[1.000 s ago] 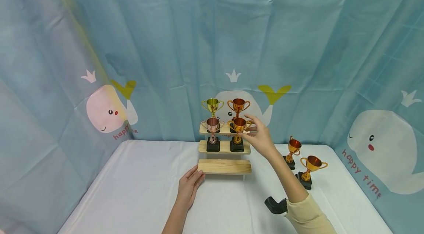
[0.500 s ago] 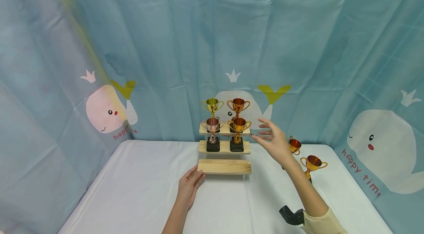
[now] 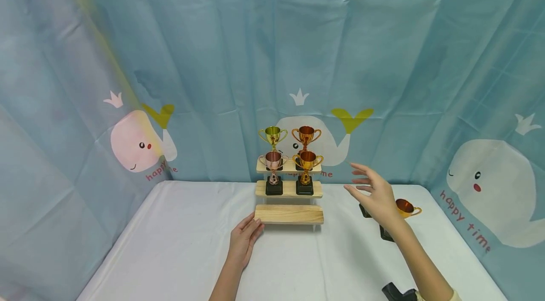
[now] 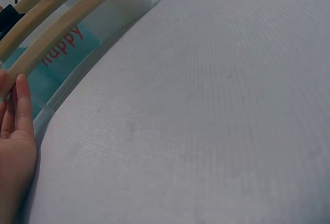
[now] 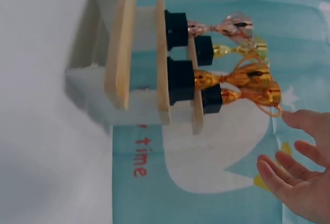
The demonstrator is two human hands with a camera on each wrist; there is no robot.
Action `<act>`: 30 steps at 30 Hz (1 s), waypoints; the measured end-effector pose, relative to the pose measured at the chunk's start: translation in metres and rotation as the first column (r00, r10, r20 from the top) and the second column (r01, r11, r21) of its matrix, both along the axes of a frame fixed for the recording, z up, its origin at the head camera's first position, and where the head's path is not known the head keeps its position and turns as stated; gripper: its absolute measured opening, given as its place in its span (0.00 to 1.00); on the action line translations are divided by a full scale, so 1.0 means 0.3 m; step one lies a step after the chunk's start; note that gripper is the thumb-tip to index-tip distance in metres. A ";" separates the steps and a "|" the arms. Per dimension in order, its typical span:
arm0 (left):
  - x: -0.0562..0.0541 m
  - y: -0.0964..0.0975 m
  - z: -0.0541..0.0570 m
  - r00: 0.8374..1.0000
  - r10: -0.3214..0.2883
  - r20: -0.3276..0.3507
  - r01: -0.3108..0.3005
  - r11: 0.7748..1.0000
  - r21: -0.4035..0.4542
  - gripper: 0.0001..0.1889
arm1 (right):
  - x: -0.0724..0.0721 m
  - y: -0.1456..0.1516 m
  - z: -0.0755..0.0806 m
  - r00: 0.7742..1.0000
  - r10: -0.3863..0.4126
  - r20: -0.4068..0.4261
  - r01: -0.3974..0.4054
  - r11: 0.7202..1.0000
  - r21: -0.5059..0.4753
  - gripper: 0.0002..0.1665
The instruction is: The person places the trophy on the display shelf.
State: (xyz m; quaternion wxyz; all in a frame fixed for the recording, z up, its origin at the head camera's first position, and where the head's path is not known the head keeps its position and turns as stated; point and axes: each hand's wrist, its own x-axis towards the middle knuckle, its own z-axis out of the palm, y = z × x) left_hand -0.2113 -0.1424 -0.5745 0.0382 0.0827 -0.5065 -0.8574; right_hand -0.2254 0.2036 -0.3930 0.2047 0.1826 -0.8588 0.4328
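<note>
A three-tier wooden display stand (image 3: 289, 215) stands at the middle of the table. My left hand (image 3: 243, 244) holds the left end of its lowest shelf by the fingertips. A yellow-gold trophy cup (image 3: 272, 134) and a copper one (image 3: 306, 135) stand on the top shelf. Upright on the middle shelf are a rose-coloured trophy (image 3: 274, 161) and an orange-gold trophy (image 3: 305, 177). My right hand (image 3: 374, 197) is in the air right of the stand, fingers spread and holding nothing. In the right wrist view its fingers (image 5: 304, 118) are near the cups but apart from them.
To the right, a gold trophy (image 3: 405, 207) on the white table (image 3: 179, 244) is partly hidden by my right forearm. Another trophy's black base (image 3: 365, 211) shows beside my hand, its cup hidden. A blue whale-print curtain (image 3: 238, 55) hangs behind.
My right hand has drawn away from the orange-gold trophy on the middle shelf, moving right and slightly toward me. My left hand has stayed at the lowest shelf.
</note>
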 end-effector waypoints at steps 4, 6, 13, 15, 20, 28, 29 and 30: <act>0.000 0.000 0.004 1.000 0.006 0.003 -0.006 1.000 -0.008 0.30 | 0.030 0.035 -0.007 0.999 -0.018 -0.027 0.019 1.000 0.020 0.34; 0.001 0.001 0.008 1.000 0.011 0.004 -0.011 1.000 -0.002 0.31 | 0.047 0.054 -0.011 0.999 -0.022 -0.032 0.023 0.999 0.022 0.34; 0.007 0.002 0.013 1.000 0.004 0.013 -0.004 1.000 -0.001 0.30 | 0.094 0.124 -0.029 0.997 -0.063 -0.054 0.065 0.997 0.033 0.35; 0.005 0.002 0.013 1.000 0.003 0.018 -0.003 1.000 -0.002 0.30 | 0.104 0.145 -0.036 0.995 -0.085 -0.050 0.087 0.995 0.047 0.34; -0.002 0.002 0.006 0.999 0.010 0.033 -0.010 1.000 -0.005 0.29 | 0.128 0.186 -0.049 0.987 -0.157 -0.038 0.160 0.983 0.088 0.33; 0.000 0.002 0.007 0.999 0.006 0.037 -0.005 1.000 -0.007 0.30 | 0.155 0.246 -0.064 0.970 -0.240 -0.028 0.242 0.967 0.078 0.33; 0.000 0.002 0.007 0.999 0.006 0.036 -0.006 1.000 -0.007 0.30 | 0.156 0.253 -0.067 0.969 -0.246 -0.030 0.248 0.966 0.075 0.33; 0.001 0.002 0.007 0.999 0.006 0.035 -0.005 1.000 -0.009 0.30 | 0.158 0.259 -0.069 0.968 -0.250 -0.030 0.251 0.965 0.072 0.33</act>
